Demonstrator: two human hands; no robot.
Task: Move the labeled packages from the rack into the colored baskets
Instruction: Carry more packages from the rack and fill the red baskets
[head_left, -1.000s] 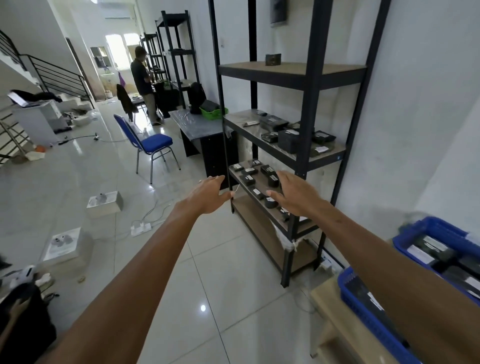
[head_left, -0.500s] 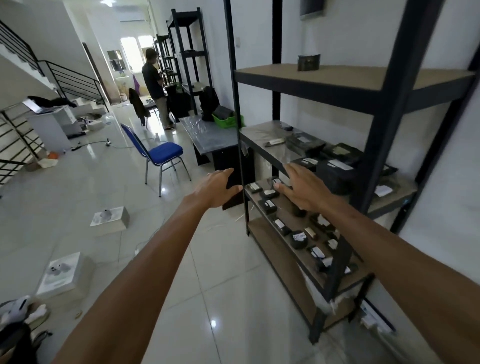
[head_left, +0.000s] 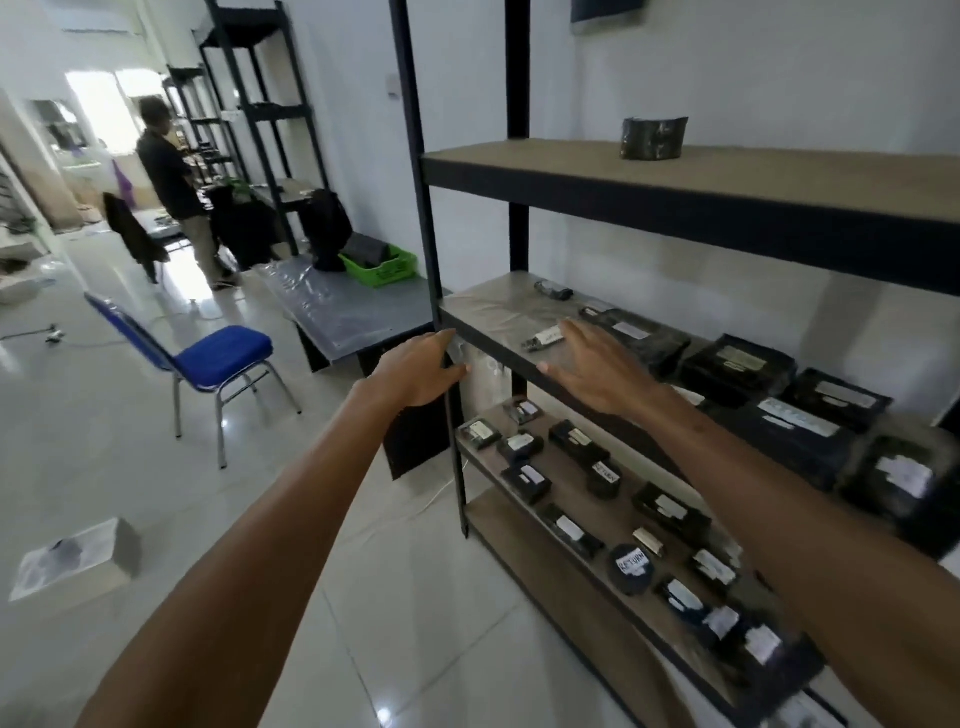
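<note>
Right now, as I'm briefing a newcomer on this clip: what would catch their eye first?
Two bare arms stretch up from the bottom edge, left hand and right hand open at the middle shelf of a black rack. Its middle and lower shelves are crowded with black packages bearing white labels. At left, a blue chair stands out on the pale tiled floor.

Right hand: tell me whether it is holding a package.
No, the right hand is open with straight fingers over the middle shelf, and it grips nothing.
</note>
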